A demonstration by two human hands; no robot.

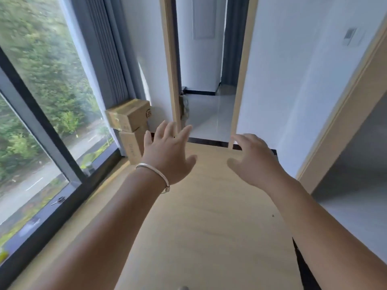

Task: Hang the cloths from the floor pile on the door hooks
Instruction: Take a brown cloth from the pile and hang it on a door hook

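Note:
Both my arms reach forward over a light wooden floor (pixel 205 216). My left hand (pixel 167 151), with a silver bangle on the wrist, is spread with straight fingers and holds nothing. My right hand (pixel 253 158) is also empty, its fingers loosely bent. Ahead stands an open doorway (pixel 207 80) with a pale wooden frame. A small greyish thing (pixel 184 109), perhaps cloth, shows by the left door frame near the floor; it is too blurred to tell. No floor pile and no hooks are in view.
A large window (pixel 41 101) with a dark frame runs along the left, grey curtain (pixel 109 49) beside it. Two stacked cardboard boxes (pixel 129 122) stand in the corner left of the doorway. A white wall (pixel 293 80) and a second opening (pixel 356 164) lie to the right.

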